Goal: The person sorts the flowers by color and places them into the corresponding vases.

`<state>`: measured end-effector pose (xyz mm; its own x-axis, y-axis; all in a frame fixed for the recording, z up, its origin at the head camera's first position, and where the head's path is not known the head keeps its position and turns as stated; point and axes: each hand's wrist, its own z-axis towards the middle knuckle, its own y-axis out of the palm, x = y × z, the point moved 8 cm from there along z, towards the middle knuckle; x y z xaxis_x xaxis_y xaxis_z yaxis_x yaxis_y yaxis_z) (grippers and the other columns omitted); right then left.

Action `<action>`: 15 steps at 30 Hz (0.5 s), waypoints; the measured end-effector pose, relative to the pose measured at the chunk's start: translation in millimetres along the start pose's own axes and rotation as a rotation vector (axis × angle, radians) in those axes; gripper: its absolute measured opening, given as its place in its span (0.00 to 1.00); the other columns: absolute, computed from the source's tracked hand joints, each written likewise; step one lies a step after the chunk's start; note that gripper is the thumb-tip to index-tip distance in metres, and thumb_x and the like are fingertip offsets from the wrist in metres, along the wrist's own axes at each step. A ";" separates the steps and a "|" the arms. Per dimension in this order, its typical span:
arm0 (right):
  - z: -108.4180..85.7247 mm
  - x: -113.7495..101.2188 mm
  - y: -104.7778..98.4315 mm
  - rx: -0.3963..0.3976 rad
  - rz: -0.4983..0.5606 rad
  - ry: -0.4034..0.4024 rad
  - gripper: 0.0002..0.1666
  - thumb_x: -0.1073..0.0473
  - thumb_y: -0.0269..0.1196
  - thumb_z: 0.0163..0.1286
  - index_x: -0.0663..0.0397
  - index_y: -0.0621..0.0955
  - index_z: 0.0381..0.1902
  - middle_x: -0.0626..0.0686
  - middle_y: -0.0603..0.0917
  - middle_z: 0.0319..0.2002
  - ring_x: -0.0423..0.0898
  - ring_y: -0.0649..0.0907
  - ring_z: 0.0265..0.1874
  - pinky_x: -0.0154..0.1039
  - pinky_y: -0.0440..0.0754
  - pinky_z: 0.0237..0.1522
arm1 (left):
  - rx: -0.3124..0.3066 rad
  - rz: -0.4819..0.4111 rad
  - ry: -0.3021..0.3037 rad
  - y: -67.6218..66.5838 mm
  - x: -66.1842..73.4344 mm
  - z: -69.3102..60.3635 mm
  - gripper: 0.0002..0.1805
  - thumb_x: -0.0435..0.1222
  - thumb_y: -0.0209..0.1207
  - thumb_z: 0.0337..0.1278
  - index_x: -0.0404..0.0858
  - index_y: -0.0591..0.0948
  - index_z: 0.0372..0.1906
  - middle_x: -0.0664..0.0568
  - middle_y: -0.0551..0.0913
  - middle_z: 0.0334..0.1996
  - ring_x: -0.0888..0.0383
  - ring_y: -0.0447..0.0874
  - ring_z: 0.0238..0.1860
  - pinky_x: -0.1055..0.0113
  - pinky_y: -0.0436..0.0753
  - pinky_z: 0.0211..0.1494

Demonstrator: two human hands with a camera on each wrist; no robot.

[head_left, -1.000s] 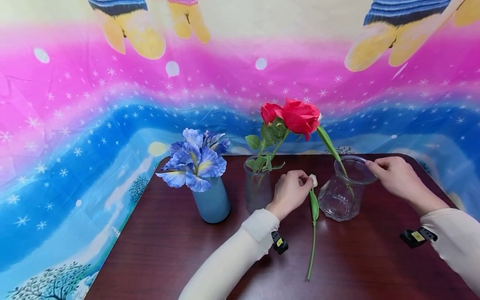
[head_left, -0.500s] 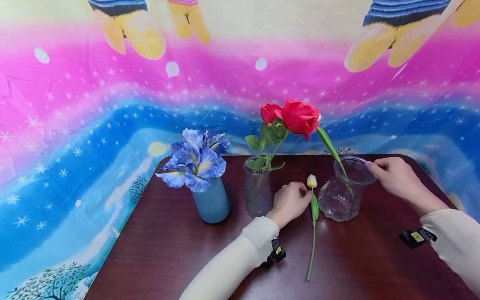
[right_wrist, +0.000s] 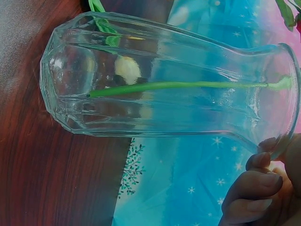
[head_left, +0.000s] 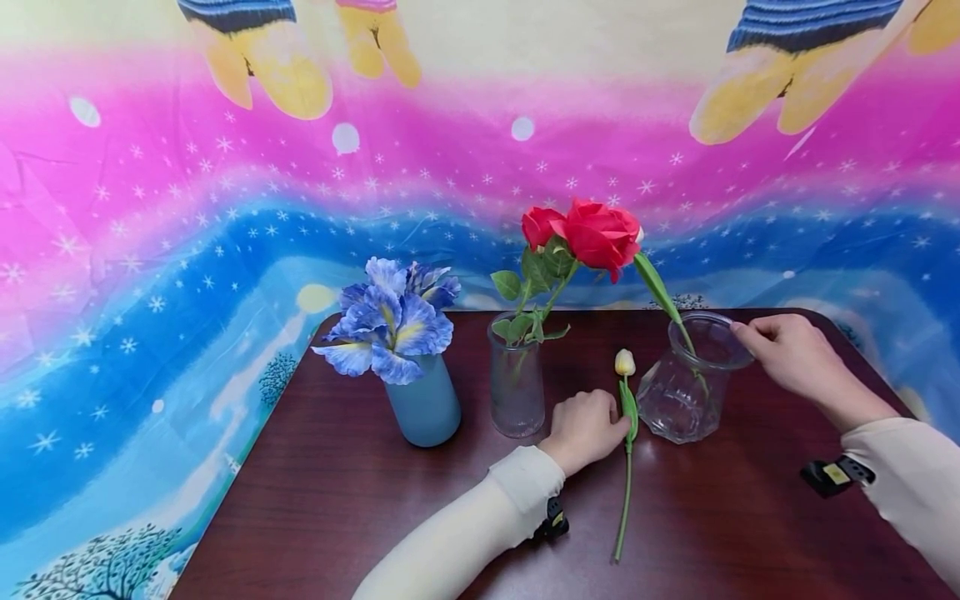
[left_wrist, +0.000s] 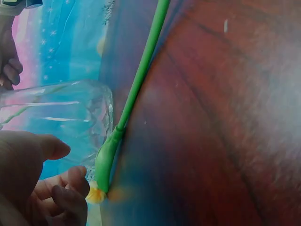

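A loose tulip with a pale yellow bud lies on the table, bud end away from me. My left hand is beside its leaf. In the left wrist view, a gap shows between thumb and fingertips, with the tulip stem outside it. My right hand pinches the rim of a clear glass vase between thumb and fingers. That vase stands upright on the table. One tulip leans left in it, its bud mostly hidden behind a red rose. Its stem shows through the glass.
Left of my left hand, a ribbed glass vase holds red roses. Farther left, a blue vase holds blue-violet irises. The dark wooden table ends at a printed cloth backdrop.
My left hand has left the loose tulip's bud and moved down along the flower toward me, to beside its leaf. The right hand stays on the vase rim.
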<state>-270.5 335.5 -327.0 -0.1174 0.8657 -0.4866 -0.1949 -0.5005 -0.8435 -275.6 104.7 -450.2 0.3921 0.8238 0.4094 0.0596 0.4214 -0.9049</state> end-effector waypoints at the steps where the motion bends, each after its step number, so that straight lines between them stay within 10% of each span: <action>1: 0.0 0.1 0.1 -0.001 0.000 0.001 0.32 0.45 0.51 0.80 0.54 0.63 0.16 0.44 0.57 0.13 0.39 0.58 0.13 0.40 0.57 0.19 | -0.001 0.022 -0.004 1.8 0.5 -0.8 0.26 0.53 0.60 0.63 0.51 0.67 0.12 0.63 0.61 0.08 0.64 0.64 0.13 0.69 0.63 0.16; 15: 0.3 0.7 1.4 -0.013 0.000 0.011 0.32 0.45 0.51 0.80 0.53 0.63 0.16 0.44 0.57 0.13 0.39 0.58 0.13 0.40 0.57 0.19 | -0.091 0.203 -0.020 25.2 10.2 -9.0 0.28 0.61 0.64 0.56 0.52 0.66 0.13 0.60 0.73 0.14 0.60 0.73 0.17 0.63 0.67 0.18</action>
<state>-271.2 335.4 -328.4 -0.1068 0.8659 -0.4887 -0.1819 -0.5002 -0.8466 -261.8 120.4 -469.9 0.3862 0.8960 0.2194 0.0647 0.2109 -0.9754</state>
